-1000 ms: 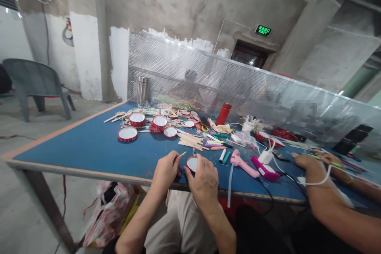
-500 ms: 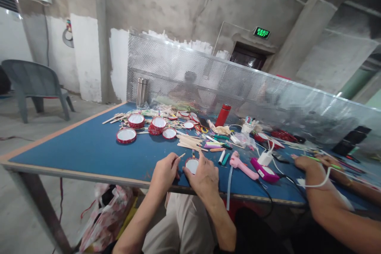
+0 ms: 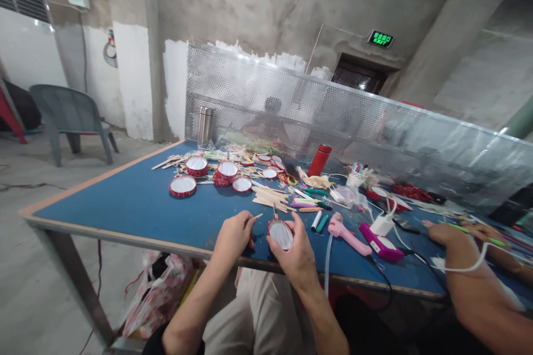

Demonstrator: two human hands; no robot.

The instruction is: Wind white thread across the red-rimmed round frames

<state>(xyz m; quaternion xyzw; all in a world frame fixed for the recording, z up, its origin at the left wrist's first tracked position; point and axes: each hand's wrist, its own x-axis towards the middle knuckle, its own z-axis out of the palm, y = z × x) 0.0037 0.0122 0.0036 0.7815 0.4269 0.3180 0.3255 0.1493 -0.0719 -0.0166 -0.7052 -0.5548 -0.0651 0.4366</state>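
Note:
At the table's front edge, my left hand (image 3: 236, 237) pinches a thin wooden stick (image 3: 259, 216), whose pale tip sticks out to the right. My right hand (image 3: 298, 252) curls thumb and fingers around the rim of a small round disc (image 3: 281, 234) with a red edge and a whitish, shiny face. The disc is tilted up, and a narrow stick-like piece (image 3: 275, 211) stands at its far edge. A small gap lies between the two hands. Beyond them are flat wooden sticks (image 3: 268, 197) in a loose pile.
Several similar red-rimmed discs (image 3: 182, 186) lie at the back left. A pink glue gun (image 3: 350, 236), a purple box (image 3: 381, 242) and markers (image 3: 316, 220) are to my right. A red bottle (image 3: 320, 160) stands behind. A co-worker's arm (image 3: 470, 266) rests at far right.
My right hand has tipped the disc and turned, showing more of its face. The left hand keeps its pinch on the stick. The camera view has shifted slightly left.

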